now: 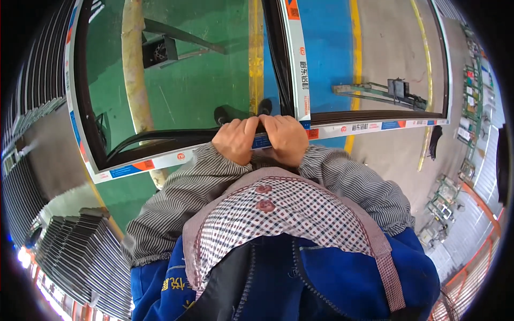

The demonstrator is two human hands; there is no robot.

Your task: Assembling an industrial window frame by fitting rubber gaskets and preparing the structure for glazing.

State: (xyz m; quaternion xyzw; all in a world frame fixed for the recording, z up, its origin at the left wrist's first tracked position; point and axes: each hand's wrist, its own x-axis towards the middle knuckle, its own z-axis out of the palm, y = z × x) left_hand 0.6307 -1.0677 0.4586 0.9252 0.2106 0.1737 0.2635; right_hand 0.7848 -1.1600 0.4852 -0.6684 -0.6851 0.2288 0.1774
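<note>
Spanning the upper half of the view: one large two-pane frame [369, 127], white printed film on its outer faces, dark inner channels, its near bar just in front of the person's waist. Whether glass fills the openings is hard to tell. Likely fault: a jolt from leaning on the near bar.

Support bar, pale yellow [136, 80], seen through the left opening and beyond the near edge; apparently beneath the frame. Likely fault: scuffed film should the frame slide across it.

Divider bar [297, 59], white face, dark side, meeting the near bar beside the right hand [286, 140].

Sleeve covers, striped, a pair [179, 187]; loose cloth, liable to snag at the frame's edge.

Strip, black, flexible [155, 135], lying along the near channel, bowed at the left corner. Likely fault: twisting or springing out, caused by that slack.

Hands, two: left hand [235, 138] and right, nearly touching, fingers bunched together and curled over the near bar at the junction. Whether they grip the strip is hidden. Likely fault: a pinched fingertip, from pressing so close together.
</note>
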